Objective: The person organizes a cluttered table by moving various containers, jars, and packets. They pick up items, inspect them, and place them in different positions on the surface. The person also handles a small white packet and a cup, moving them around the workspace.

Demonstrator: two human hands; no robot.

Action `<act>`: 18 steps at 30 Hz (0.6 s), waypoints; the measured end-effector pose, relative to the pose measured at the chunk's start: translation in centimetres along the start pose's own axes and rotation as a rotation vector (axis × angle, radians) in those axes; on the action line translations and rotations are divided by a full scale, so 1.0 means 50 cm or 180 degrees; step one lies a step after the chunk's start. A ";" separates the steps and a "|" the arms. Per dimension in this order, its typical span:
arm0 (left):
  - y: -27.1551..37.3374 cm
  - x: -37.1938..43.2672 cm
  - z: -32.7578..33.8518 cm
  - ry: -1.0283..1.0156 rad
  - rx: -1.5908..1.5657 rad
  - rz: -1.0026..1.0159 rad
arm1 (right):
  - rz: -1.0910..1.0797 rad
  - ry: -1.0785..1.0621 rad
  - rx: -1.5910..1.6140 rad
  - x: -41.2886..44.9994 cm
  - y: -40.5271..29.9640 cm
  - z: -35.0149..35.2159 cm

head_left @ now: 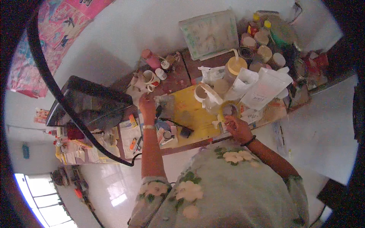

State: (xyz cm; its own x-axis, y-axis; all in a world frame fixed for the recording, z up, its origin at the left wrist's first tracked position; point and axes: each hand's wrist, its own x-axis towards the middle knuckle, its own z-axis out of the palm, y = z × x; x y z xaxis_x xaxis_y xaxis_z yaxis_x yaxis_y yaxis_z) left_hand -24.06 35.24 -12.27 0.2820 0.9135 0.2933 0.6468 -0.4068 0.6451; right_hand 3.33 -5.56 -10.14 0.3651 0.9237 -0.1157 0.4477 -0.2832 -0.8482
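Observation:
My left hand (pixel 146 107) reaches over the far part of the table, close to a white cup (pixel 148 76) and a smaller cup (pixel 151 87). Whether its fingers hold anything is too blurred to tell. My right hand (pixel 237 129) is at the near edge of the yellow board (pixel 194 105), with its fingers at a round, clear-walled container (pixel 229 109). I cannot tell if they grip it. Between the hands lie a black charger-like block (pixel 186 132) with a cable and a roll of tape (pixel 167 134). White paper bags (pixel 263 91) stand beyond my right hand.
A black monitor-like device (pixel 91 105) stands at the left. Bottles and jars (pixel 265 52) crowd the back right, beside a jar with an orange lid (pixel 237 65). A framed board (pixel 211 35) leans on the wall. A black cable (pixel 71 111) crosses the view at left.

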 end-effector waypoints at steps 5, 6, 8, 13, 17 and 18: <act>-0.140 0.127 0.105 -0.0294 -0.0114 -0.0119 | 0.0243 0.0182 -0.0069 0.004 -0.056 0.059; -0.179 0.144 0.123 -0.0446 -0.0402 -0.0272 | 0.0139 0.0247 -0.0094 0.007 -0.057 0.068; -0.240 0.185 0.137 -0.0674 0.0677 0.0194 | -0.0061 0.0368 -0.0139 0.007 -0.055 0.087; -0.209 0.217 0.199 -0.1417 0.1607 0.0712 | 0.0249 0.0604 -0.0180 -0.010 -0.066 0.106; -0.293 0.221 0.200 -0.0922 0.0713 0.0258 | 0.0155 0.0584 -0.0118 -0.004 -0.069 0.133; -0.302 0.213 0.204 -0.0641 0.0581 0.0368 | 0.0205 0.0550 -0.0152 -0.004 -0.071 0.136</act>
State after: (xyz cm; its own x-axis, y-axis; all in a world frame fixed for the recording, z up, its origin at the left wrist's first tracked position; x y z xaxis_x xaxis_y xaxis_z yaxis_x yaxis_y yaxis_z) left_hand -23.58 51.19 -26.09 0.4845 0.8517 0.1997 0.7138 -0.5169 0.4726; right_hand -3.89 -2.99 -10.63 0.5271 0.8465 -0.0751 0.4555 -0.3561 -0.8159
